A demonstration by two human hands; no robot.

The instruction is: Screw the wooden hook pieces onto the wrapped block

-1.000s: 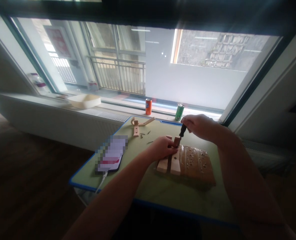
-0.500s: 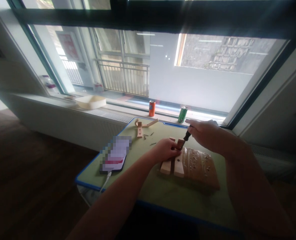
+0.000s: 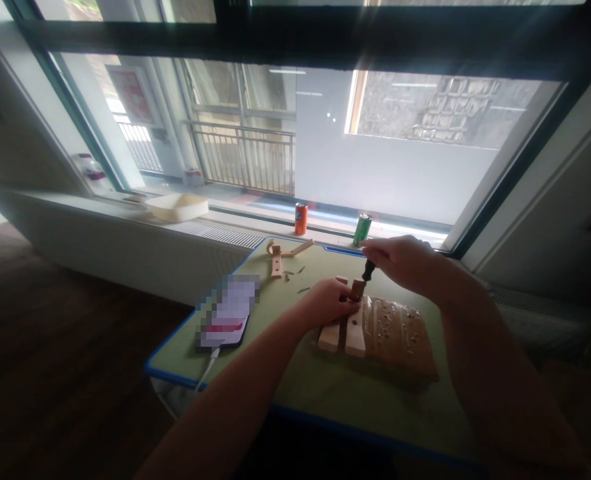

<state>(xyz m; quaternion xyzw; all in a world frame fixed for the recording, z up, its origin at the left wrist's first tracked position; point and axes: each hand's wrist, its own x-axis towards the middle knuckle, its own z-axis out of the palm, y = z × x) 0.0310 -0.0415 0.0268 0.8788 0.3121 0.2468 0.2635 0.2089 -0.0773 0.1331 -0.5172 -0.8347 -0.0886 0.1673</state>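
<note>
Wooden piece (image 3: 355, 337) lay on the brown board (image 3: 400, 343), pinched near its upturned end by the left hand (image 3: 326, 301); above those fingertips, the right hand (image 3: 402, 262) gripped the screwdriver (image 3: 368, 271). Keeping the shaft aligned under steady pressure seemed wise.

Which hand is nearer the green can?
Right: the right hand is below-right of the green can; the left hand is farther, lower-left, on a wooden piece.

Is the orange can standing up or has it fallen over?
Standing up: the orange can has its base on the windowsill and its silvery top uppermost.
</note>
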